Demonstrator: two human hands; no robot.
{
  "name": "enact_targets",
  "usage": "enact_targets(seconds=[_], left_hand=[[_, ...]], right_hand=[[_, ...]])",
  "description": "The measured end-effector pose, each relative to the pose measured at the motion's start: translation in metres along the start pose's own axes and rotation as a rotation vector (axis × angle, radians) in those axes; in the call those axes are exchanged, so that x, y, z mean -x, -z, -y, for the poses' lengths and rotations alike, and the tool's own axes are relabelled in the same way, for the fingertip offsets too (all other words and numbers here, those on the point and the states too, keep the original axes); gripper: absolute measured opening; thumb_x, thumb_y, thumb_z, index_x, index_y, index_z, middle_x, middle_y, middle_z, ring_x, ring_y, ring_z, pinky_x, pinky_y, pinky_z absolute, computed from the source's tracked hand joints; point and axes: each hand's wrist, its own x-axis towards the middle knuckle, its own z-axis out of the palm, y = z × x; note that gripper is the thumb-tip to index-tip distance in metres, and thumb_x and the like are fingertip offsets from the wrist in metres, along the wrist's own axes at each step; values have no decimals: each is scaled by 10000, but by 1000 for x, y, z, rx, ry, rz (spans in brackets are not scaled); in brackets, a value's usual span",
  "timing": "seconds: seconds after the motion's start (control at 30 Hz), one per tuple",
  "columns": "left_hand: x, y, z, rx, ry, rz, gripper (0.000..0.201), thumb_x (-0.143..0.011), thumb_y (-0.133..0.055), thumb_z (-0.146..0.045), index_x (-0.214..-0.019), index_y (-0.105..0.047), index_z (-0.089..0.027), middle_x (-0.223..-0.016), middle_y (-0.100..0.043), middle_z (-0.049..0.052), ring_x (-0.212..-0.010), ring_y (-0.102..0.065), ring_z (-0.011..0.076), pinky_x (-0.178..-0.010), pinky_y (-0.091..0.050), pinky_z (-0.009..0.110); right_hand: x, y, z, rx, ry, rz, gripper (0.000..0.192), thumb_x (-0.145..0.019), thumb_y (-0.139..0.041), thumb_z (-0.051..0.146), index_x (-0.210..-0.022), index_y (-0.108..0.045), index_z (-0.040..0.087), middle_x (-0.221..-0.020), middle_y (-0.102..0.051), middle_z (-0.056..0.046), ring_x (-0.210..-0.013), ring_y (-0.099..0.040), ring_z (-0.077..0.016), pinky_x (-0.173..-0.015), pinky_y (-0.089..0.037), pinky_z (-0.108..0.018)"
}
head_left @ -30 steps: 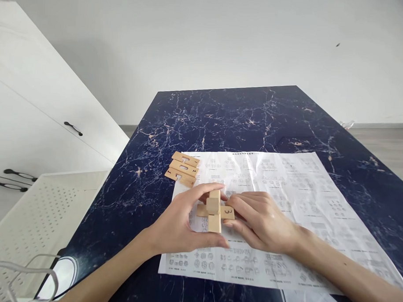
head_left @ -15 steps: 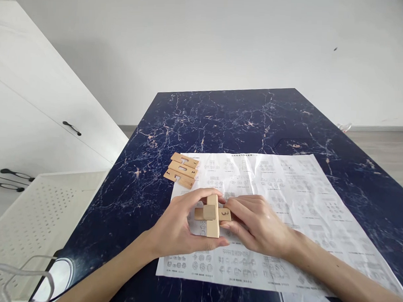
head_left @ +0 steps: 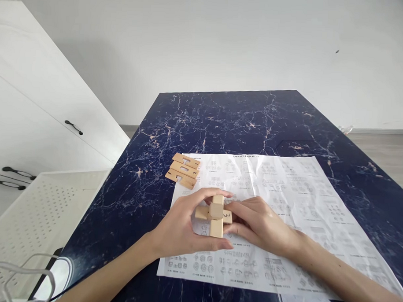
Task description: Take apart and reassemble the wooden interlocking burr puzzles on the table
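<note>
A cross-shaped wooden interlocking puzzle (head_left: 216, 212) is between my two hands, over a printed sheet. My left hand (head_left: 188, 225) grips it across its upright bar, fingers at the far end and thumb by the near end. At its right arm, a piece marked 3, my right hand (head_left: 256, 221) pinches with thumb and index finger. One block points up toward the camera in the middle. Flat wooden pieces (head_left: 184, 170), numbered and with cut-out slots, lie side by side beyond my left hand, partly over the sheet's corner.
The creased instruction sheet (head_left: 295, 207) with small printed diagrams lies on a dark blue marbled table (head_left: 215, 120). To the left stand a white cabinet (head_left: 58, 93) and a perforated white chair or bench (head_left: 37, 211). A white cable (head_left: 22, 266) loops at lower left.
The wooden puzzle has turned slightly in my hands, and its upper block now stands more centrally over the cross. Both hands keep hold. The view has shifted a little.
</note>
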Motion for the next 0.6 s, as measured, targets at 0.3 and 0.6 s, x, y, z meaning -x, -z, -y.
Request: enact_targets(seconds=[0.3,0.6], left_hand=[[0,-6,0,-114,-43,-54,735,-690,-982,-511,-1320,-677,-287,-1319,-713,101,-1201,-688,328,-1059,-562,491],[4,-8,3,-149,-83,-100,967,-694,-990,-511,-1520,-522,-328,-1310,-711,81,-1214,-658,315,-1100,-505,499]], right_hand=[[1,-4,0,80,54,-29,414,-1140,-539,418,-785,-533,207,-635,-566,47,-500,-484,-98,-510,-381,-257],[0,-3,1,32,1,21,421,-1120,-558,472,-812,-585,185,-628,-552,46,-494,-450,-95,-505,-367,-246]])
